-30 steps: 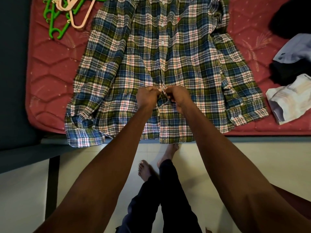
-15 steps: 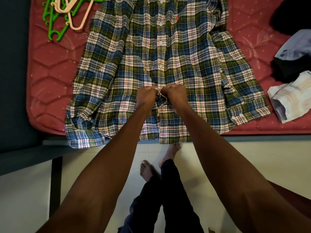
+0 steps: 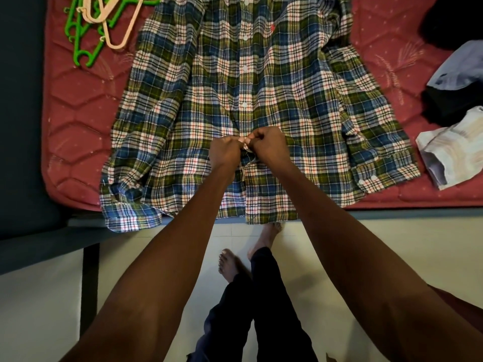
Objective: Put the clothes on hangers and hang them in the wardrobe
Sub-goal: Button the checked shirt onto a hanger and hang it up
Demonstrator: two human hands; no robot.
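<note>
A plaid shirt [image 3: 300,105] in blue, green and white lies spread flat, front up, on the red mattress [image 3: 78,105], its hem hanging over the near edge. My left hand [image 3: 224,152] and my right hand [image 3: 269,147] meet at the button placket in the lower middle of the shirt. Both pinch the fabric edges there, knuckles almost touching. Green hangers [image 3: 78,35] and a beige hanger [image 3: 117,30] lie in a heap at the mattress's far left corner.
Other clothes sit at the right of the mattress: a pale folded garment [image 3: 452,150], a black one [image 3: 444,105], a light blue one [image 3: 460,66]. The dark bed frame [image 3: 39,231] runs along the left. My bare feet [image 3: 230,265] stand on the pale tiled floor.
Both hands stay pinched at the placket and have shifted only slightly up the shirt. The shirt has not moved.
</note>
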